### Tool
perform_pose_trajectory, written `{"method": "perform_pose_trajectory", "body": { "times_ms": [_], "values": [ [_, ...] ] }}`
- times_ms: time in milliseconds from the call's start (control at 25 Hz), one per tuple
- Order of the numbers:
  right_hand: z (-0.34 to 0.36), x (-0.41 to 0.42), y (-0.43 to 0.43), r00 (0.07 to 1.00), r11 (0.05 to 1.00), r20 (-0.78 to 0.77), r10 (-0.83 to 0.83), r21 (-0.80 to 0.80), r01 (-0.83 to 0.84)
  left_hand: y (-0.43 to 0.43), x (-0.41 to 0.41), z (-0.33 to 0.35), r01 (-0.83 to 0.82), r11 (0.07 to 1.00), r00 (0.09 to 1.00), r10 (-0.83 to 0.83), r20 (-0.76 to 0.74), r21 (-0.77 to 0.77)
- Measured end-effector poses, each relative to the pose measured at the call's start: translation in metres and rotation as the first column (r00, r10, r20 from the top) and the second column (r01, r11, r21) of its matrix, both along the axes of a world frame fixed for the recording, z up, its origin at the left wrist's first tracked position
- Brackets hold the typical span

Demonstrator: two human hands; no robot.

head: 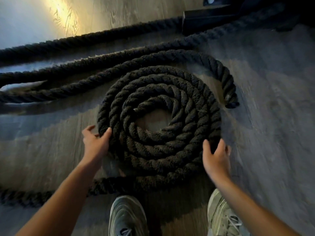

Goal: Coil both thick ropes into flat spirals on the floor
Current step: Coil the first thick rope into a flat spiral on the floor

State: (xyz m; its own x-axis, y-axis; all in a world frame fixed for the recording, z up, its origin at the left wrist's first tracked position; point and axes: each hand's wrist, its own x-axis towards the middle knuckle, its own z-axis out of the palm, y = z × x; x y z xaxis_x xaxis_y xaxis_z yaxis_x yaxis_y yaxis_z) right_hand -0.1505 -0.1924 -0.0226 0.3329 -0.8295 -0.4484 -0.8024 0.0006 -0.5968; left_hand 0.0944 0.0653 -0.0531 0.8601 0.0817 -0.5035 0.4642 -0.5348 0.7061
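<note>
a thick dark twisted rope wound into a flat spiral (170, 147) lies on the grey wood-grain plank floor (276, 120), just ahead of the person's two grey laced sneakers (127, 217), with a small patch of bare floor showing at its centre. the left hand (96, 143) sits at the spiral's left edge, thumb lying on top of the outermost turn and fingers spread loosely beside it, not wrapped around the rope. the right hand (216, 157) rests against the near right edge, its fingers fairly straight over the outer turn, holding nothing in a closed grip; motion blur softens the fingertips. from the near side of the spiral a tail of the same rope (25, 196) runs off along the floor to the lower left. beyond the spiral, a loose curved length of dark rope (225, 77) arcs around its far right side, apart from it, and ends bluntly near the right; whether it belongs to the coiled rope cannot be told. two more straight lengths of dark rope (85, 40) stretch across the floor from the left toward a black metal frame base (208, 19) at the upper right. a warm patch of light (66, 16) falls on the floor at the upper left.
</note>
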Motion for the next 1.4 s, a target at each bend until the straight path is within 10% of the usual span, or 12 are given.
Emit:
{"method": "perform_pose_trajectory", "body": {
  "times_ms": [240,680,1160,1400],
  "values": [
    [-0.009,-0.009,0.02,0.997,0.986,-0.001,0.078,0.148,-0.077,-0.021,0.034,0.007,0.135,0.99,0.987,-0.131,0.091,-0.039],
    [-0.011,0.052,-0.103,0.999,0.999,0.033,-0.005,0.033,0.004,0.003,-0.065,0.004,0.061,0.989,0.956,-0.096,-0.277,-0.133],
    [-0.007,-0.001,-0.002,0.995,0.985,0.058,-0.075,0.158,0.065,-0.027,0.025,0.012,0.137,0.989,0.986,-0.132,0.103,-0.051],
    [-0.014,0.019,-0.058,0.996,0.98,0.087,-0.033,0.196,0.016,0.0,0.0,0.0,0.169,0.985,0.985,-0.169,0.04,0.017]
  ]
}}
